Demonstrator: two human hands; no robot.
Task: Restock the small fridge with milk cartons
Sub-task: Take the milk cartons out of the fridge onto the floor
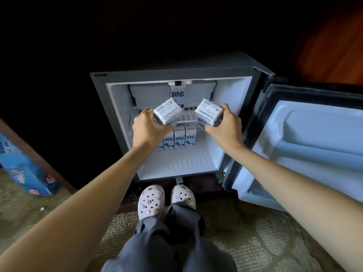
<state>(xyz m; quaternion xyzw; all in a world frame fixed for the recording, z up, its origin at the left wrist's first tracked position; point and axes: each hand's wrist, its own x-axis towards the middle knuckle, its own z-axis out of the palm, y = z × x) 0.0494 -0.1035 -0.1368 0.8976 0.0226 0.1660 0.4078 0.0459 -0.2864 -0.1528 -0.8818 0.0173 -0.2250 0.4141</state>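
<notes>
With cartons already in the row point(179, 139) below: fill the shelf point(186, 114).
Left hand point(149, 127): grasping carton point(167, 111), before the fridge point(172, 75).
Right hand point(225, 124): grasping second carton point(208, 111).
Tip: set upright, labels forward.

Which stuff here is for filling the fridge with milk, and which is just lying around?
For the job:
- fridge
- left-hand carton
- right-hand carton
- cartons already inside
- left hand, right hand

Just lying about:
- white scrap on the carpet
</notes>
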